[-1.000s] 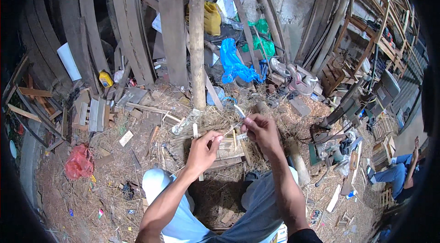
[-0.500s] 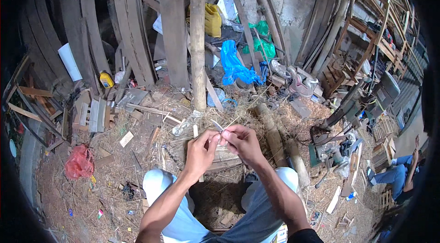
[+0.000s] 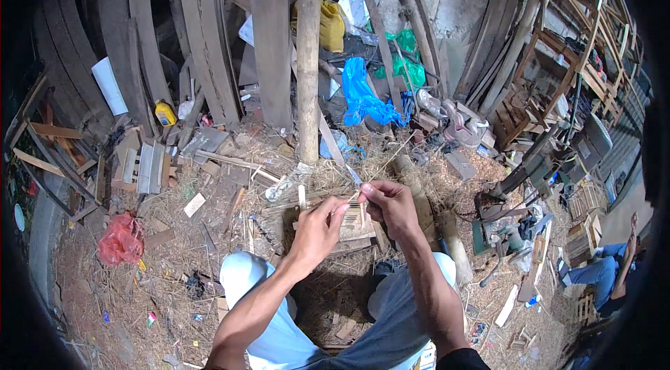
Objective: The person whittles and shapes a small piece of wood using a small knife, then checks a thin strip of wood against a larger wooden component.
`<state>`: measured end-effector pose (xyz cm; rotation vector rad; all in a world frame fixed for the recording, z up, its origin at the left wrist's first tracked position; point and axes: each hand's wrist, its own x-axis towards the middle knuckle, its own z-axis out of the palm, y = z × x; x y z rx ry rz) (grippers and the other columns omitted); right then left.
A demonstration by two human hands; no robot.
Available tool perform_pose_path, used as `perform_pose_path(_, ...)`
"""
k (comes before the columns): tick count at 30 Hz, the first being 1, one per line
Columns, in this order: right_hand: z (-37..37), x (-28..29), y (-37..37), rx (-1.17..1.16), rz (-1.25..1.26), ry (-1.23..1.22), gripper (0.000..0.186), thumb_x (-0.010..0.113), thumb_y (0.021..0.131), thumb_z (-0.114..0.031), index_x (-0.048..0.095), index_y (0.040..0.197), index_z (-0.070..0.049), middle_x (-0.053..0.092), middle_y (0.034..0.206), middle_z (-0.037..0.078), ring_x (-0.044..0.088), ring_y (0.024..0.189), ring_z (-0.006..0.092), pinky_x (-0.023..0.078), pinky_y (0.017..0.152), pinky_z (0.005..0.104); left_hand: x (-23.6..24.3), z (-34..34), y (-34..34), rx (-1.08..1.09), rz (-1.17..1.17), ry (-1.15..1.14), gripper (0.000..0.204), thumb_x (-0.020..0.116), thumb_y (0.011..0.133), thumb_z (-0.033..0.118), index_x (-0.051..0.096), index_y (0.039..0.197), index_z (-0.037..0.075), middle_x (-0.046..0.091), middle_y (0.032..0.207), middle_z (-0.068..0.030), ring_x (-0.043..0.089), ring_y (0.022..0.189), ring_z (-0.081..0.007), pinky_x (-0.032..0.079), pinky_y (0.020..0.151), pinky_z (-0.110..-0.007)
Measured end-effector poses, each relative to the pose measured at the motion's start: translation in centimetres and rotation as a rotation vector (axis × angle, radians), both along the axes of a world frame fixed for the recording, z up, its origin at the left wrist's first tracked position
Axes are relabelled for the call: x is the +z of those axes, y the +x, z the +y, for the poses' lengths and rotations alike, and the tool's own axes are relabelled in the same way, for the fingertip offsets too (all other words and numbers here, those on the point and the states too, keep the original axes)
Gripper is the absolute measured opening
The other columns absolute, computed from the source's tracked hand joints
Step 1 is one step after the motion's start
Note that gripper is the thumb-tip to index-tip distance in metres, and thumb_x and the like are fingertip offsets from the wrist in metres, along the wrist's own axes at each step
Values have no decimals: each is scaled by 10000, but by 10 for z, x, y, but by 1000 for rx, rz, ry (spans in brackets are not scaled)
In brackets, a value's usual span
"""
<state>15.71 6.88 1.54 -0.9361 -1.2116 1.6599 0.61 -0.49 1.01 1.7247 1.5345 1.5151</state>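
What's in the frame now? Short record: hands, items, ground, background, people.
Left hand: left hand pinching a thin strip
Right hand: right hand gripping a knife, blade pointing away from the wearer
Ground: straw and wood scraps; red bag on the left
Background: upright post; blue bag to its right; yellow bottle far to its left
Other people: one person in jeans, far right, partly visible

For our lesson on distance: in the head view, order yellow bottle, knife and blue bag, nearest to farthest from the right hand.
1. Knife, in the right hand.
2. Blue bag, ahead, slightly left.
3. Yellow bottle, ahead, far left.
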Motion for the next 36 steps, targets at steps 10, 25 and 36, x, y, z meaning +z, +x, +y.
perform_pose_path(10, 7, -6, -2, -139, -17, 105, 159, 603, 894, -160, 659, 859, -16, 576, 639, -11, 407, 480, 36, 306, 421, 209, 2, -1, -7, -8, 11, -90, 105, 592, 885, 97, 608, 946, 13, 612, 697, -157, 525, 518, -165, 435, 517, -317)
perform_pose_path(25, -1, 0, 5, 10, -133, 42, 201, 592, 904, -191, 638, 791, -30, 505, 610, -31, 352, 455, 37, 235, 415, 222, -6, 2, -5, -25, 13, -5, 107, 597, 892, 110, 633, 914, 11, 612, 647, -101, 533, 536, -107, 427, 507, -273)
perform_pose_path(36, 2, 2, 6, 80, -72, -64, 198, 602, 900, -193, 642, 816, -19, 565, 651, 1, 380, 473, 47, 266, 429, 209, -1, 2, -4, -29, 107, -71, 100, 601, 882, 111, 631, 928, 28, 651, 755, -130, 620, 597, -200, 465, 549, -313)
